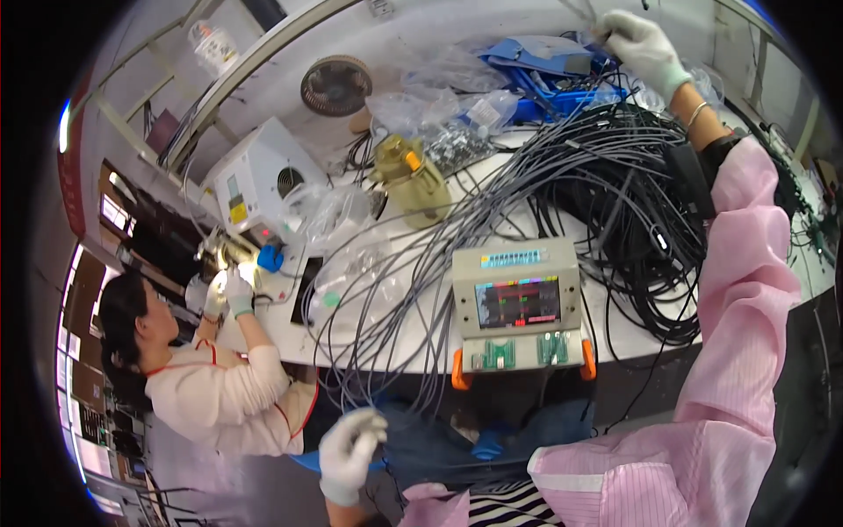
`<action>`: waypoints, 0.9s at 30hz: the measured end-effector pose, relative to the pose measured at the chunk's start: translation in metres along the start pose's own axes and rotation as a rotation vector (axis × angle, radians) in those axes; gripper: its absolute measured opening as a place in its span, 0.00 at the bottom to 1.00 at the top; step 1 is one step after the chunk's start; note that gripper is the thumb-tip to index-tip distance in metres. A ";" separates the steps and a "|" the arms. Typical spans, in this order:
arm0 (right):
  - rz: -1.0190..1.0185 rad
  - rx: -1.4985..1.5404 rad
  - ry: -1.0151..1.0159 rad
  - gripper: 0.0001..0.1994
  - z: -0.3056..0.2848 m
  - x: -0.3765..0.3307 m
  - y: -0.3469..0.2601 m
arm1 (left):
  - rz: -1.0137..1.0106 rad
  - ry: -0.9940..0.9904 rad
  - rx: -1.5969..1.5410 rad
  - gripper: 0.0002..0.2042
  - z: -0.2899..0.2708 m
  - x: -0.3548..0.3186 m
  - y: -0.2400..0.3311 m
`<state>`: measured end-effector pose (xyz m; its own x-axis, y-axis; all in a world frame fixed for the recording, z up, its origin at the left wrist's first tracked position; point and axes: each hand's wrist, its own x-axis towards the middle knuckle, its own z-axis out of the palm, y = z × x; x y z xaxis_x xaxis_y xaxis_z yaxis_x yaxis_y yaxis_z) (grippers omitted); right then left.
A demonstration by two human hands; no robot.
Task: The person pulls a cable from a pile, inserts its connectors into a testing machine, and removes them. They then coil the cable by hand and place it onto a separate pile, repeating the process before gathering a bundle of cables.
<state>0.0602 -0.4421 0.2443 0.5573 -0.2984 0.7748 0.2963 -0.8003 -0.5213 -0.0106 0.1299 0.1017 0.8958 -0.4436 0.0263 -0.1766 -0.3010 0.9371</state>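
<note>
My left hand [349, 455], in a white glove, is low in front of the table edge with its fingers curled together. Loops of grey cable [413, 299] hang over the edge just beyond it; whether the fingers grip one is unclear. At the far right, my right hand [645, 54], also gloved, is raised with bent fingers above a blue bin [562, 104]. What it holds, if anything, is too small to make out. Between the hands stands a beige tester [516, 299] with a lit screen, green connector boards [500, 354] and orange handles.
A large heap of black cable [615, 202] covers the table's right side. Clear plastic bags [351, 281], an olive jug [413, 180], a round fan [336, 85] and a white box-shaped machine [263, 171] stand farther left. A co-worker [219, 386] works under a lamp at left.
</note>
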 end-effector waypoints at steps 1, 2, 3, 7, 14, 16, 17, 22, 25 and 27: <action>-0.058 0.000 0.026 0.05 -0.005 -0.004 -0.014 | 0.059 -0.035 -0.039 0.16 0.002 0.012 0.010; -0.119 0.004 0.039 0.05 -0.005 -0.007 -0.031 | 0.116 -0.089 -0.094 0.16 0.004 0.024 0.023; -0.184 0.003 0.045 0.05 -0.003 -0.013 -0.048 | 0.174 -0.148 -0.151 0.16 0.007 0.038 0.034; -0.457 -0.097 -0.079 0.07 0.020 -0.060 -0.125 | 0.161 -0.586 -0.509 0.23 0.047 0.094 0.092; -0.779 -0.210 -0.419 0.10 0.060 -0.179 -0.206 | -0.197 -0.949 -0.883 0.27 0.100 0.125 0.103; -0.760 -0.176 -0.455 0.11 0.072 -0.193 -0.207 | -0.127 -0.989 -0.847 0.24 0.092 0.125 0.087; -0.540 0.060 -0.459 0.11 0.077 -0.199 -0.206 | -0.117 -0.972 -0.854 0.24 0.092 0.117 0.088; -0.415 0.002 -0.240 0.14 0.060 -0.206 -0.232 | -0.114 -0.964 -0.862 0.16 0.112 0.089 0.093; -0.156 0.058 0.098 0.07 0.076 -0.211 -0.235 | 0.110 -0.759 -0.643 0.18 0.096 0.096 0.092; 0.013 0.303 0.235 0.11 0.041 -0.212 -0.141 | 0.301 -0.580 -0.442 0.18 0.101 0.104 0.096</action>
<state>-0.0677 -0.2441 0.1388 0.3799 -0.4470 0.8099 0.5261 -0.6158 -0.5866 0.0244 -0.0303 0.1594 0.4581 -0.8589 0.2291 -0.0901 0.2115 0.9732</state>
